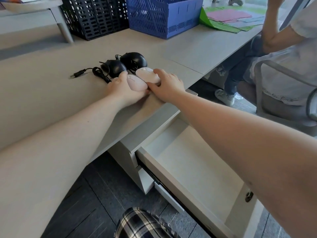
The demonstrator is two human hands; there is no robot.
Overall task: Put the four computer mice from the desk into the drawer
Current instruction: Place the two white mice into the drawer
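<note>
From the head camera, four computer mice sit in a tight cluster near the front edge of the desk (42, 103): two black and two pale pink. The smaller black mouse (114, 67) lies at the left with its coiled cable (99, 73) and USB plug trailing further left; the larger black mouse (134, 60) lies just behind and to its right. The nearer pink mouse (136, 83) is wrapped by the left hand (122, 91), fingers curled around its left side and thumb beneath its near end. The farther pink mouse (145, 74) is grasped by the right hand (167, 87), fingers over its right side and thumb against its near edge. The two pink mice touch each other, and both appear to rest on the desk.

Below the desk edge, one white drawer (197, 169) stands pulled out, with nothing visible in it. Behind the mice stand two file baskets, one black (96, 16), one blue (161, 16). A second person (283, 62) sits at the right.
</note>
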